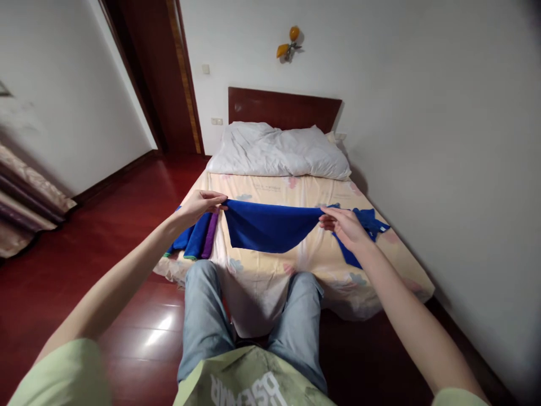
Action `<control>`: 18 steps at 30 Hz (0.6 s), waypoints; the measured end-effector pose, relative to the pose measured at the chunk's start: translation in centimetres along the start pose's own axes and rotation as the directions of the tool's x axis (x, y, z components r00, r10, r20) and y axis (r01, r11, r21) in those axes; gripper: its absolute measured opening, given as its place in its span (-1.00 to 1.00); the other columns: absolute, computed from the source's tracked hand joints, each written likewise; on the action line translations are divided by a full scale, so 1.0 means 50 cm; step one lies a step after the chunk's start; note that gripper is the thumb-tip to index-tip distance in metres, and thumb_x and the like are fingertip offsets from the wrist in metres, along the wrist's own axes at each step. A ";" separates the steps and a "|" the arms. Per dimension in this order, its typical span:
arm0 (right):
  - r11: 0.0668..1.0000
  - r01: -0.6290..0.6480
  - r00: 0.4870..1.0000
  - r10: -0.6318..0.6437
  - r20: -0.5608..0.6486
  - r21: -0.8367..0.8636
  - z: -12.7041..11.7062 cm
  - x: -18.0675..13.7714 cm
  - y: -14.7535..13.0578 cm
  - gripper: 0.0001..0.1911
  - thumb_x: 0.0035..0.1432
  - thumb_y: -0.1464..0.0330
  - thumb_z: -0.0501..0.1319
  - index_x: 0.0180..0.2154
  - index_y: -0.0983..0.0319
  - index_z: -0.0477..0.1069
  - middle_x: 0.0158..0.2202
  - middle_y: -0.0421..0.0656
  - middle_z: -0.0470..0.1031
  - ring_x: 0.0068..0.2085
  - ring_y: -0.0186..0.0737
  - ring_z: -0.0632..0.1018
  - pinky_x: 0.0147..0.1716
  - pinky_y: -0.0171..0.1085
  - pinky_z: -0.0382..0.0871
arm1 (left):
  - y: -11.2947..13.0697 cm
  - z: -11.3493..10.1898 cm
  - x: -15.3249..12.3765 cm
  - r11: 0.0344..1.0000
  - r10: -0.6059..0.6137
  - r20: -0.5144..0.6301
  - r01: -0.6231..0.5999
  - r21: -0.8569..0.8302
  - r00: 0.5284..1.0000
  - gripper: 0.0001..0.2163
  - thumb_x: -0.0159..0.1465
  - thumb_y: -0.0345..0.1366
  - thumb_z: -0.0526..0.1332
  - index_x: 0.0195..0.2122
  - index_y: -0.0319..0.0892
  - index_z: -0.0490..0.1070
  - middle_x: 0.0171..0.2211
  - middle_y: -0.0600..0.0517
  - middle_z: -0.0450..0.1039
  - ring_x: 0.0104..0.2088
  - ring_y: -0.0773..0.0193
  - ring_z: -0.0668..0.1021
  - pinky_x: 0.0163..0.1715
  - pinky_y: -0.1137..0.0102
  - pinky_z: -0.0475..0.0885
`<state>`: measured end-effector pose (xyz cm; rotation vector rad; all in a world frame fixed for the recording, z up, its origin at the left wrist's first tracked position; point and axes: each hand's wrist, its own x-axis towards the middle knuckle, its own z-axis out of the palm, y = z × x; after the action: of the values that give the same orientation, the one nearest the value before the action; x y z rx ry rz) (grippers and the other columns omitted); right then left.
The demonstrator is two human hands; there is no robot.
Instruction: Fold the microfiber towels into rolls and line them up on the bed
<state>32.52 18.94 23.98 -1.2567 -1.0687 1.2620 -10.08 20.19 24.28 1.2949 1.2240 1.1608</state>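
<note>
A blue cloth towel [270,225] is stretched between my two hands above the bed, its lower edge hanging loose. My left hand [205,204] pinches its upper left corner. The upper right corner is pinched in my right hand [342,224]. Folded blue towels [197,235] and a purple towel [210,237] lie side by side on the bed, below and beside my left hand. Behind and under my right hand, more crumpled blue cloth [369,221] rests on the sheet, partly hidden by my hand and wrist.
The bed [270,277] has a patterned cream sheet, with a white quilt [279,149] bunched near the brown headboard [283,107]. A wall runs along its right side. At left are a dark red wooden floor [127,242], a door [147,67] and a curtain [25,197].
</note>
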 end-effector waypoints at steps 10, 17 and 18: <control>0.990 -0.144 0.989 0.144 -0.028 -0.008 0.008 0.028 0.040 -0.79 0.01 0.36 0.51 -0.39 0.28 0.52 -0.47 -0.13 0.62 -0.56 -0.35 0.58 -0.59 -0.46 0.47 | -0.079 0.001 0.020 0.990 -0.118 0.101 0.124 -0.065 0.988 -0.59 -0.05 -0.07 0.58 -0.30 -0.26 0.63 -0.33 -0.11 0.63 -0.27 0.18 0.68 -0.28 0.44 0.53; 0.990 -0.131 0.991 0.131 -0.011 -0.047 0.050 0.144 0.088 -0.84 0.08 0.38 0.45 -0.37 0.31 0.52 -0.43 -0.07 0.63 -0.49 -0.32 0.62 -0.51 -0.46 0.50 | -0.146 0.030 0.127 0.967 -0.208 -0.054 0.197 -0.158 0.977 -0.72 -0.02 -0.26 0.58 -0.37 -0.30 0.60 -0.40 -0.09 0.61 -0.34 0.20 0.67 -0.14 0.30 0.58; 0.993 -0.110 0.994 0.109 -0.014 -0.038 0.060 0.166 0.085 -0.84 0.08 0.38 0.45 -0.37 0.31 0.52 -0.42 -0.06 0.63 -0.48 -0.31 0.62 -0.50 -0.46 0.50 | -0.144 0.034 0.150 0.970 -0.185 -0.087 0.168 -0.176 0.979 -0.74 0.01 -0.29 0.57 -0.36 -0.30 0.60 -0.40 -0.09 0.61 -0.34 0.21 0.66 -0.11 0.28 0.58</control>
<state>29.71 26.99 19.14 -1.3667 -1.0322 1.3200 -8.59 27.76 17.14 0.9906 1.2603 1.1847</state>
